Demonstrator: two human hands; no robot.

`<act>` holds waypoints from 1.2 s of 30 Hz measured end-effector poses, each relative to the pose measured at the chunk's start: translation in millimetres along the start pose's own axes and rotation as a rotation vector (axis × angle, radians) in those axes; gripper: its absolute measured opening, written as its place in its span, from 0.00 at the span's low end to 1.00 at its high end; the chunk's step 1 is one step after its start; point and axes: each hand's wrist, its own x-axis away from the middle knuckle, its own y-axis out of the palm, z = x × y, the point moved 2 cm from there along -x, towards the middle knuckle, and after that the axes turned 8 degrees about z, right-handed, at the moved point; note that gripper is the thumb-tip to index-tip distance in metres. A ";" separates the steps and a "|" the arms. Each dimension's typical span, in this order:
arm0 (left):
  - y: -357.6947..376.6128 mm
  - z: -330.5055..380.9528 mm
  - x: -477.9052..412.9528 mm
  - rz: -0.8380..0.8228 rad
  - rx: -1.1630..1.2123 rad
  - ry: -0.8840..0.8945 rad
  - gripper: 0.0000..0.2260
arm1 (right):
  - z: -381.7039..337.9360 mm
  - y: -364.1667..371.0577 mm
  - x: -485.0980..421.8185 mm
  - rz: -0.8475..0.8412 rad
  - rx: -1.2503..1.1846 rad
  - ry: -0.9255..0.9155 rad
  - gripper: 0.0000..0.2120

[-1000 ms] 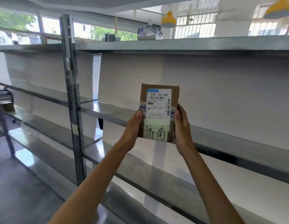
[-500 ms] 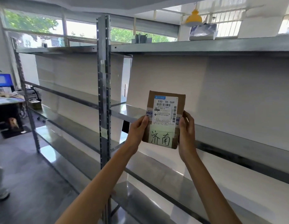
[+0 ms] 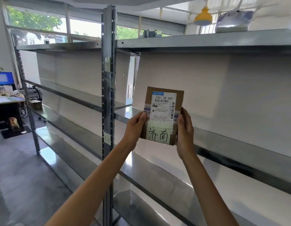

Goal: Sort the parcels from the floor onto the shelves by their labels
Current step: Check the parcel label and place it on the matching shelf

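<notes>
I hold a small brown cardboard parcel (image 3: pixel 163 101) upright in front of me, at about the height of the middle metal shelf (image 3: pixel 223 137). It carries a white printed label with a barcode and a handwritten note reading 济南. My left hand (image 3: pixel 135 128) grips its lower left edge and my right hand (image 3: pixel 184 129) grips its lower right edge. Behind the parcel stand bare steel shelves with white backing panels.
A steel upright post (image 3: pixel 108 95) divides two shelf bays. A plastic-wrapped bundle (image 3: pixel 233 22) lies on the top shelf at right. A desk with a blue monitor (image 3: pixel 4 78) stands at far left on grey floor (image 3: pixel 19 168). A yellow lamp (image 3: pixel 203 17) hangs above.
My view has swung to the left, so the post and left bay now sit nearer the middle. Both hands keep the same hold on the parcel.
</notes>
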 end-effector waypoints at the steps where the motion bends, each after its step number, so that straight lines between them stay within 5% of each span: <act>1: -0.6 -2.1 -8.9 0.007 0.000 0.008 0.11 | 5.8 4.5 -7.4 -0.002 0.000 -0.001 0.19; 15: -14.5 -23.7 -133.6 0.028 -0.087 0.033 0.11 | 61.3 70.0 -100.5 -0.052 0.045 -0.048 0.20; 25: -55.7 -43.3 -200.8 -0.038 -0.043 0.028 0.12 | 86.8 128.0 -119.5 0.057 0.072 -0.035 0.06; 36: -97.2 -49.7 -262.3 -0.208 0.074 -0.041 0.14 | 96.7 192.4 -113.7 0.203 0.022 -0.050 0.13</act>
